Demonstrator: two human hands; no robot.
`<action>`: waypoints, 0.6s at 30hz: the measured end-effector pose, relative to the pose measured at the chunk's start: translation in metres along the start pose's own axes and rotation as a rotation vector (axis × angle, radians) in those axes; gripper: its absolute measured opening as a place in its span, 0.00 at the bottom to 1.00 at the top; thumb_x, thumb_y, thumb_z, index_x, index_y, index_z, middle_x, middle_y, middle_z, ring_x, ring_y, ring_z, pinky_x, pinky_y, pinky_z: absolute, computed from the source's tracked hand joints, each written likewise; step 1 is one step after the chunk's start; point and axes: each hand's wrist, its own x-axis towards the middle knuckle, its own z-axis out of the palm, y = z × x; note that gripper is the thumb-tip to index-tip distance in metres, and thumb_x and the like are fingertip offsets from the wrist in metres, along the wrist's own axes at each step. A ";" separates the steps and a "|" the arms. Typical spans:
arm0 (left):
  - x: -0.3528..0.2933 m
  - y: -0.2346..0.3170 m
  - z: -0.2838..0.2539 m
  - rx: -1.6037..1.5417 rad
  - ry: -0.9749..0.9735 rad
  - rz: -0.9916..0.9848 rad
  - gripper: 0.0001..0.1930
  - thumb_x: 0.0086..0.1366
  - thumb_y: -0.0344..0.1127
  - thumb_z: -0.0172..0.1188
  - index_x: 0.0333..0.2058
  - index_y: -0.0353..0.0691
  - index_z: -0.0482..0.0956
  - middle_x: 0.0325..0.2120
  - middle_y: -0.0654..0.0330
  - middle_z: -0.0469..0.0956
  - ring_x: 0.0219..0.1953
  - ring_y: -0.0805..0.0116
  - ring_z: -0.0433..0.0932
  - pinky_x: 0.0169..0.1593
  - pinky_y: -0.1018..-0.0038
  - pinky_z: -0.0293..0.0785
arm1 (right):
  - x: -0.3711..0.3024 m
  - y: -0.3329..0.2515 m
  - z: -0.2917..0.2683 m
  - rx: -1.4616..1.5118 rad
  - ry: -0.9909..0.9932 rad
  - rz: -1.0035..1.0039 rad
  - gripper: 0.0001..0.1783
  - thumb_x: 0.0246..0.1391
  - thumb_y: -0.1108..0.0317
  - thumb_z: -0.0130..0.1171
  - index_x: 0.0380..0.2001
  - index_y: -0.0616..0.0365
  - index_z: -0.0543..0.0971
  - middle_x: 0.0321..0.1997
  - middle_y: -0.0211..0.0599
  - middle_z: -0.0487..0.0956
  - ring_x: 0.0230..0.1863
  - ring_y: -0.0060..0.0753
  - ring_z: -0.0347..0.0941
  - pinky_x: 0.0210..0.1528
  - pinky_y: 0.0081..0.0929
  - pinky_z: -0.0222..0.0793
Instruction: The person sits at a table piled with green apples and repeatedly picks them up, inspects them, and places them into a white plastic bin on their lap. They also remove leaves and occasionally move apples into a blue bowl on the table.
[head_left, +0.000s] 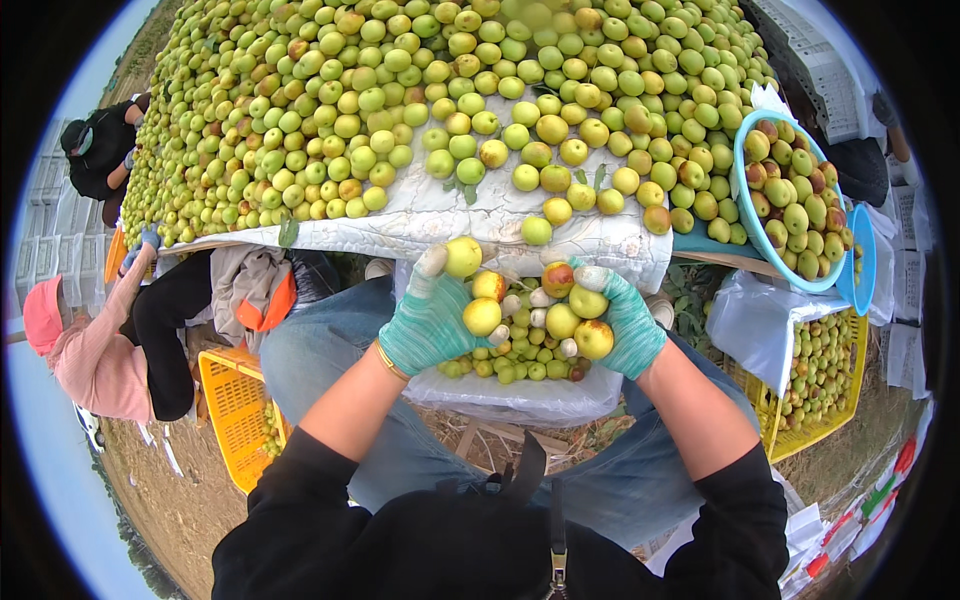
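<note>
My left hand (425, 325), in a teal knit glove with pale fingertips, is closed around a few yellow-green jujubes (482, 317). One of them sits between the thumb and forefinger. My right hand (628, 325), gloved the same way, grips several jujubes (594, 339), some with red-brown patches. Both hands hover close together over a container lined with clear plastic (510, 397), between my knees. More jujubes (520, 358) lie inside that container. Just beyond my hands, the edge of a pale quilted cloth (455, 218) hangs over the front of the heaped table.
A large jujube heap (300, 110) covers the table. At right are a blue basin of browner fruit (795, 205), a smaller blue basin (860, 262) and a yellow crate (850, 385). An orange-yellow crate (232, 410) stands left, near a seated person in pink (105, 360).
</note>
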 end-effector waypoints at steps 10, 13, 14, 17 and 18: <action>-0.008 -0.002 -0.063 -0.316 -0.139 -0.200 0.30 0.61 0.65 0.51 0.45 0.42 0.73 0.43 0.52 0.71 0.37 0.58 0.72 0.22 0.76 0.71 | 0.009 0.019 -0.005 0.161 -0.181 0.130 0.33 0.56 0.47 0.52 0.61 0.48 0.63 0.57 0.53 0.70 0.56 0.55 0.70 0.30 0.38 0.76; -0.006 -0.005 -0.070 -0.278 -0.122 -0.204 0.33 0.60 0.69 0.48 0.47 0.43 0.72 0.42 0.53 0.73 0.38 0.58 0.75 0.22 0.75 0.74 | 0.011 0.023 -0.004 0.134 -0.226 0.131 0.33 0.56 0.47 0.51 0.62 0.48 0.62 0.59 0.54 0.68 0.57 0.57 0.69 0.32 0.41 0.77; -0.005 -0.007 -0.072 -0.246 -0.093 -0.190 0.34 0.60 0.69 0.48 0.48 0.44 0.72 0.42 0.54 0.73 0.38 0.58 0.75 0.22 0.75 0.74 | 0.011 0.024 -0.003 0.114 -0.240 0.123 0.33 0.56 0.48 0.51 0.62 0.48 0.62 0.59 0.54 0.68 0.57 0.57 0.69 0.32 0.42 0.77; 0.001 -0.013 -0.084 -0.001 0.017 -0.110 0.31 0.64 0.67 0.42 0.43 0.43 0.71 0.35 0.57 0.74 0.33 0.64 0.77 0.22 0.74 0.77 | 0.012 0.024 -0.002 0.100 -0.225 0.128 0.33 0.56 0.48 0.52 0.62 0.49 0.62 0.60 0.55 0.67 0.57 0.57 0.69 0.33 0.43 0.78; 0.003 -0.015 -0.091 0.110 0.103 -0.086 0.29 0.65 0.65 0.42 0.41 0.43 0.71 0.34 0.58 0.74 0.32 0.65 0.77 0.23 0.74 0.77 | 0.012 0.023 -0.001 0.104 -0.215 0.134 0.33 0.56 0.48 0.52 0.62 0.49 0.62 0.60 0.55 0.67 0.57 0.57 0.69 0.33 0.44 0.78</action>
